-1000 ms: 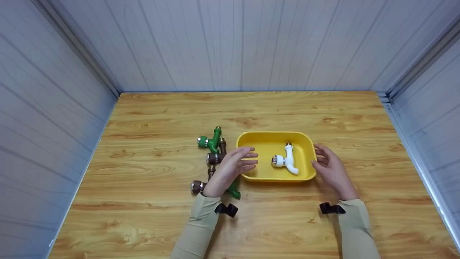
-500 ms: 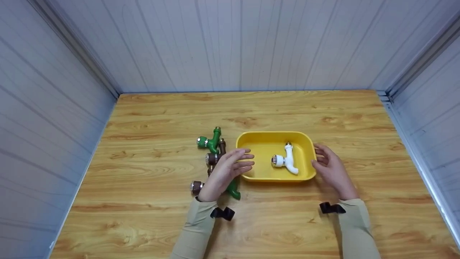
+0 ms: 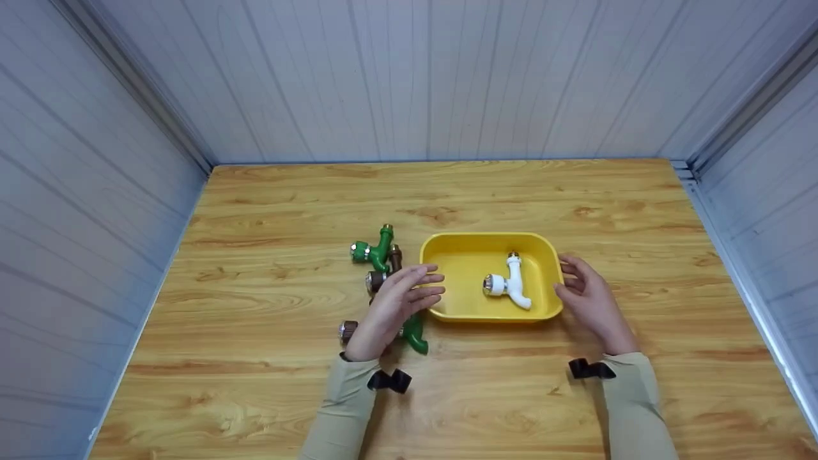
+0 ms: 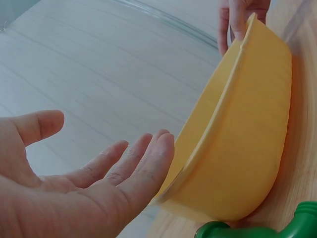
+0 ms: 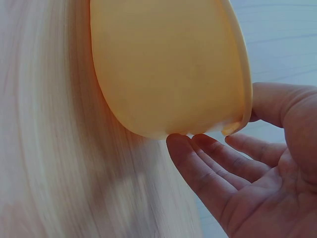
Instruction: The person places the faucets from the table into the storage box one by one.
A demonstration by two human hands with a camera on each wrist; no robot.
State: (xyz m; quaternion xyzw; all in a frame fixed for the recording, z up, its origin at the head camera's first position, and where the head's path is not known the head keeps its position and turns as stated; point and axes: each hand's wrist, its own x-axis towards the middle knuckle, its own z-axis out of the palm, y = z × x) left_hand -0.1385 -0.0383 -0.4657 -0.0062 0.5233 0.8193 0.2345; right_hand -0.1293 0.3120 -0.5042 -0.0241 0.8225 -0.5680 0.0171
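A yellow plastic basin [image 3: 473, 319] stands on the wooden table, with a white tap [image 3: 514, 284] lying in its right half. My right hand [image 3: 594, 305] holds the basin's right end, thumb at the rim and fingers against the outer wall in the right wrist view. My left hand [image 3: 391, 308] hovers by the basin's left end with fingers extended and nothing in it. Beneath and beside it lie a green tap [image 3: 377, 252], a brown tap [image 3: 377, 281], another brown tap [image 3: 348, 331] and another green tap [image 3: 415, 335]; the hand partly hides several of them.
The wooden table [image 3: 255, 255] meets a pale panelled wall [image 3: 409, 83] at the back, with more panels at left and right. Bare tabletop shows behind and in front of the basin.
My left hand has drifted a little left, away from the basin's inside and further over the taps. The right hand, basin and white tap have stayed put.
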